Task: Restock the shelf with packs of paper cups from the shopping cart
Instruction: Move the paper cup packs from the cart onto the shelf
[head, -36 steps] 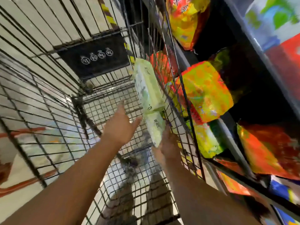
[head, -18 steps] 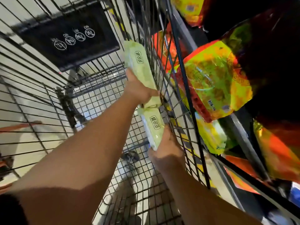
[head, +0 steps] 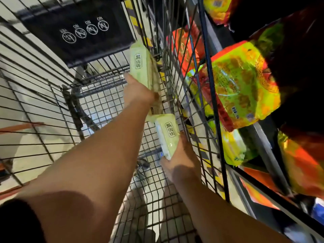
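Two long pale-green packs of paper cups lean against the right wall of the wire shopping cart. My left hand grips the far pack around its middle. Closer to me, my right hand holds the near pack by its lower end, fingers curled behind it. The two packs touch end to end. Both my forearms reach down into the cart basket.
A black child-seat flap with warning icons hangs at the cart's far end. Right of the cart, shelves carry bright yellow-and-red snack bags. Pale floor shows through the cart mesh, with an orange bar at the left.
My left hand went from reaching, open, to gripping the far pack. The right hand kept its hold on the near pack. The view moved closer into the cart.
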Motion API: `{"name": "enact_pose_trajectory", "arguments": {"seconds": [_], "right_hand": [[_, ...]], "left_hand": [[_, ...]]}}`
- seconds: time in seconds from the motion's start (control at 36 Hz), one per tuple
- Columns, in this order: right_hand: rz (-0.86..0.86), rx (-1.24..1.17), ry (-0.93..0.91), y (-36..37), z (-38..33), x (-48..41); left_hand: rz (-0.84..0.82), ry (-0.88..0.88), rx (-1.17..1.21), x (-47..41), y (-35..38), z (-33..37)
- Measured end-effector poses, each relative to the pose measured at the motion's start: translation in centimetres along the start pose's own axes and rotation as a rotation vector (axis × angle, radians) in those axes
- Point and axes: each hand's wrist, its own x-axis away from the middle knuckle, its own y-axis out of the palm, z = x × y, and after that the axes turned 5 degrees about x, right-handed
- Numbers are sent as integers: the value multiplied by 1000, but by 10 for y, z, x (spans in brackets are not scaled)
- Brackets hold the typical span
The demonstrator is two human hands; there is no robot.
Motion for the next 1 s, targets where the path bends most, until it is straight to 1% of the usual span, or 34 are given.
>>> {"name": "enact_pose_trajectory", "arguments": {"seconds": [0.11,0.28,0.42,0.5,0.61,0.72,0.75,0.83,0.89,0.94,1.0], "right_hand": [[-12,34,6,-3,-4,1],[23,72,-13,-10,-9,9],[14,132,-61,-12,-21,18],[-20,138,-72,-18,-34,26],[-94,-16,-50,-32,-52,41],[-106,-138,-145,-60,-66,64],[-118,-168,-141,-69,-70,70],[-83,-294,-150,-97,-84,94],[-57,-426,-177,-116,-94,113],[-66,-576,-200,-136,-105,135],[-47,-639,-214,-157,-113,162]], "left_hand": [[-68,44,-36,1,-21,-10],[-132,88,-226,30,-70,-32],[-99,63,-261,70,-106,-58],[-65,42,-218,103,-123,-74],[-19,19,-127,143,-147,-93],[42,10,-52,179,-181,-100],[57,12,-22,187,-190,-100],[116,61,31,211,-218,-91],[142,100,68,225,-237,-83],[137,140,108,237,-255,-77],[119,191,152,250,-274,-74]]}}
